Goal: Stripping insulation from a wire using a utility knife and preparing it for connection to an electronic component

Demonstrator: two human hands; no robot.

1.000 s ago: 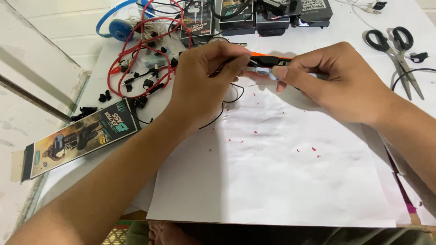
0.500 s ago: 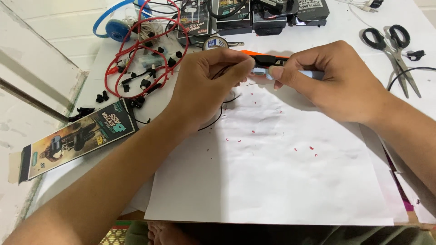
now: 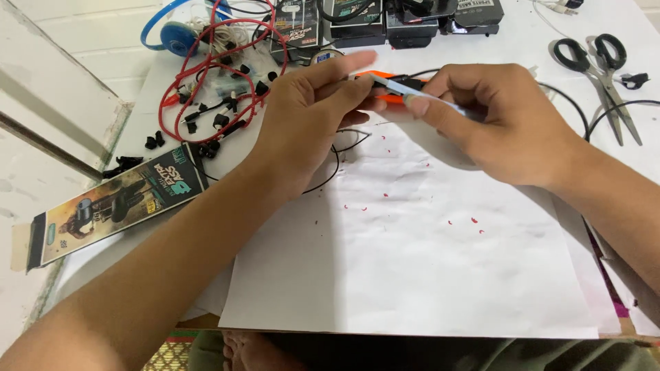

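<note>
1. Head view, the hands: the left hand point(image 3: 309, 113) pinches one end of a small orange-and-black tool point(image 3: 399, 86) between thumb and fingers. The right hand point(image 3: 495, 120) closes on its other end, holding a thin pale blade or strip point(image 3: 402, 87) against it. Both grips are tight and sit just above the white paper sheet point(image 3: 412, 261).
2. Doing it well, as I judge it: keep both wrists low and steady over the paper, let the left hand anchor the tool, and work the thin black wire point(image 3: 337, 148) in short, light strokes so it is not nicked.
3. The surface: tiny red scraps point(image 3: 474, 221) dot the paper. The table point(image 3: 522, 34) carries a red wire bundle point(image 3: 206, 82) with black earbud parts, black-handled scissors point(image 3: 598, 62), a printed packaging card point(image 3: 117, 206) and dark boxes point(image 3: 385, 17).
4. The room: pale tiled floor point(image 3: 62, 41) lies at the left.
</note>
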